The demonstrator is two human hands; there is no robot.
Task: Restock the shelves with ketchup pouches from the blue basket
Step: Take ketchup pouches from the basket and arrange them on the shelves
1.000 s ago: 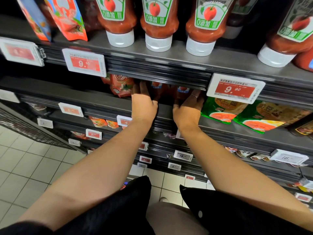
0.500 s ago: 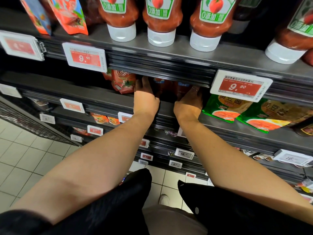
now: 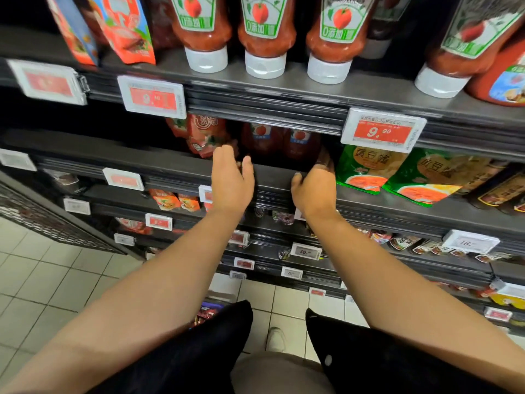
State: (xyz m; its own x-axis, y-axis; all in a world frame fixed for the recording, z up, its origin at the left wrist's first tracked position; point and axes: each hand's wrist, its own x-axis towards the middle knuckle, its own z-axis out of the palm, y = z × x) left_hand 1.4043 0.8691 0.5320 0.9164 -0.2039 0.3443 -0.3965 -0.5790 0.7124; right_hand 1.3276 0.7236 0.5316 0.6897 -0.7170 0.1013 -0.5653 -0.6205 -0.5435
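Observation:
Two dark red ketchup pouches stand upright side by side at the back of the second shelf. My left hand hovers at the shelf's front edge just below them, fingers relaxed and spread, holding nothing. My right hand is at the same edge to the right, fingers loosely curled in shadow, with nothing visible in them. A sliver of the blue basket with red pouches in it shows on the floor between my arms.
Upside-down ketchup bottles line the shelf above. Green sauce pouches lie right of my right hand, and an orange-red pouch stands left of the ketchup. Price tags hang on the shelf edges. Tiled floor lies at the lower left.
Both hands have drawn back out of the shelf to its front edge, leaving the two ketchup pouches standing uncovered. The view has tilted down slightly.

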